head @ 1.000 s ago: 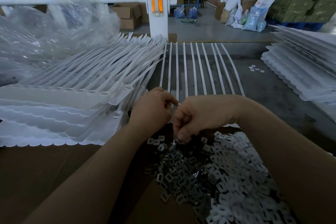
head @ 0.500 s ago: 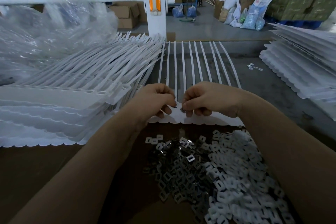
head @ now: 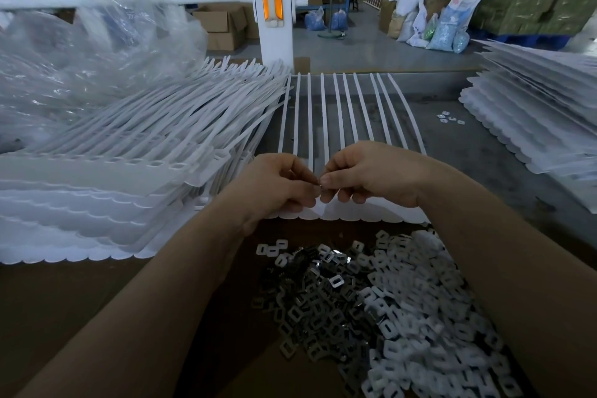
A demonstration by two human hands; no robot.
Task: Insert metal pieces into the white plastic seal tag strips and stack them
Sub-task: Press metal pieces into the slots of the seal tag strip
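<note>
A white seal tag strip sheet (head: 355, 113) lies flat in front of me, its thin tails running away and its scalloped edge toward me. My left hand (head: 277, 184) and my right hand (head: 368, 174) meet over the tag heads of that sheet. Both pinch one small metal piece (head: 320, 183) between their fingertips. The tag heads under the hands are hidden. A heap of loose metal pieces (head: 326, 297) lies on the brown board just below my hands, mixed on the right with white plastic pieces (head: 433, 317).
A tall stack of white strip sheets (head: 129, 165) fills the left side, with clear plastic bags (head: 80, 52) behind it. Another stack of sheets (head: 533, 113) stands at the right. A few loose pieces (head: 449, 118) lie on the grey table. A white post (head: 271, 10) rises behind.
One second ago my right hand reached down into the heap of metal pieces. It has come up to the tag heads, and both hands now pinch a piece there.
</note>
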